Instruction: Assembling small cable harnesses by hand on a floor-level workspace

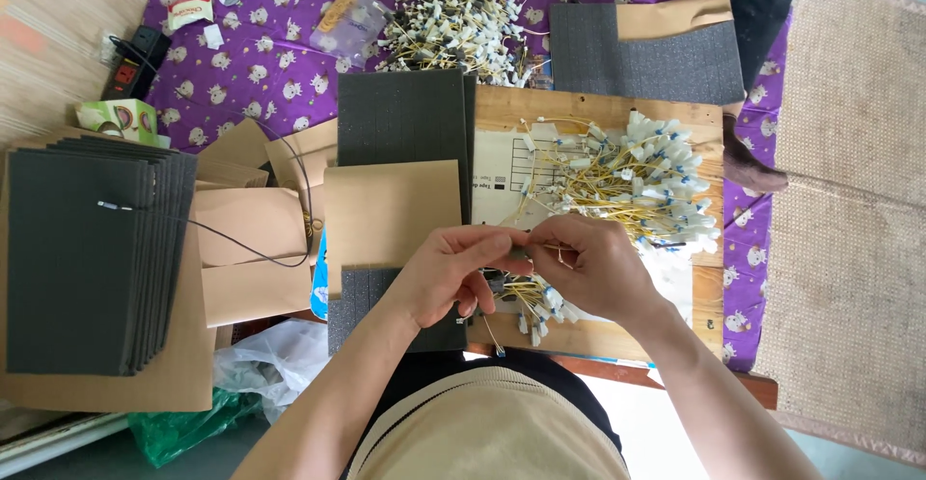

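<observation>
A: What have the fingers got hold of?

B: The left hand [446, 270] and right hand [590, 266] meet over the near edge of the wooden board [588, 335]. The fingers of both are pinched closed on one thin yellow wire lead [536, 246], held between the two hands. A second lead with a small blue tip [494, 337] hangs below the left hand; whether the fingers grip it I cannot tell.

A: And around them?

B: Just beyond the right hand lies a heap of yellow leads with white connectors [639, 179], spread over a printed sheet [500, 173] on the board. A smaller bunch [535, 306] sits under the hands. Beside the left hand is a brown card piece [391, 212] on a dark foam pad [359, 292], with another foam pad [403, 115] behind it.

A: Further out?

B: A stack of dark foam sheets [82, 260] stands far left on cardboard, a second heap of leads [455, 19] lies on the purple patterned cloth [251, 65], and a green bag [178, 430] is near the left elbow.

A: Which step does this look like?

B: I judge one lead is being singled out and straightened. The next move would call for a fine pinch, keeping it clear of the tangle.
</observation>
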